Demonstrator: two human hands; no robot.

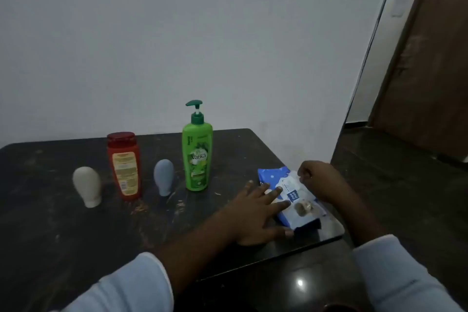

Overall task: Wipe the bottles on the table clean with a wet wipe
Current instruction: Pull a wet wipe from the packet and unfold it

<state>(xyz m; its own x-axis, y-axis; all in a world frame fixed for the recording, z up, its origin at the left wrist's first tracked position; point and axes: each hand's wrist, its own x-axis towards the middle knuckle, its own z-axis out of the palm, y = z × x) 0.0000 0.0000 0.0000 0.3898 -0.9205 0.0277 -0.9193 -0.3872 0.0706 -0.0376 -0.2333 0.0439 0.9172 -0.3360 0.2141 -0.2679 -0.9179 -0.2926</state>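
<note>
Nearest the lens, two pale blue sleeves (121,289) at the bottom edge, bare forearms reaching forward from them. Ahead of those, left hand (255,213) palm down, fingers straight and spread, fingertips pressing on the near-left side of the blue-and-white soft pack of wet wipes (300,200), thumb along its near edge. Pack lying flat at the front right corner of the dark scuffed table (50,235). Right hand (316,180) at the pack's far right side, knuckles up, fingers curled with their tips at the white flap; cannot tell whether pinching the flap or only touching it. Farther back and to the left, four bottles standing upright in a loose row, all apart from each other and from both hands: tall green plastic pump bottle (197,157) closest to the pack, then small grey-blue rounded bottle (164,177) standing on its cap, then red plastic bottle with a yellow label (124,167), then small cream rounded bottle (87,186) at the left end, also on its cap. Pale crumbs scattered on the tabletop in front of the red and grey-blue bottles. Behind the table, plain pale wall (228,33); at the far right, brown wooden door (430,71).
</note>
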